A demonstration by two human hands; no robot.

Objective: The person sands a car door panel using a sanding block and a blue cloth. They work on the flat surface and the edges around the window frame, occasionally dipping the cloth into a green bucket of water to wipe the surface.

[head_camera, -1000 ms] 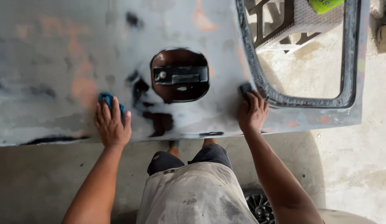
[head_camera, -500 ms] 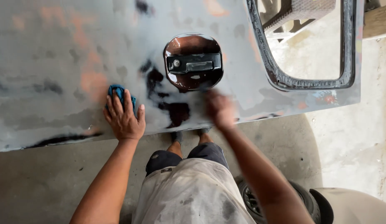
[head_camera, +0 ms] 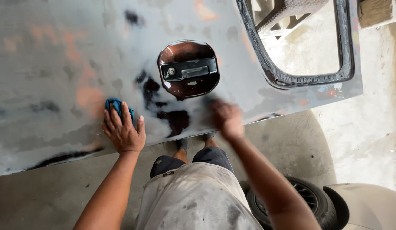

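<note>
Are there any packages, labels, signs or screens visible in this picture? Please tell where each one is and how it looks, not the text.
None can be seen: no package, label, sign or screen.
The left hand presses a blue cloth on a grey sanded car door panel.
The right hand is blurred, on the panel below the dark door handle recess.

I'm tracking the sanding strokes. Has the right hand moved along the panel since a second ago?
Yes. The right hand left the window opening's rubber frame and slid leftward, now blurred just below the door handle recess.
</note>
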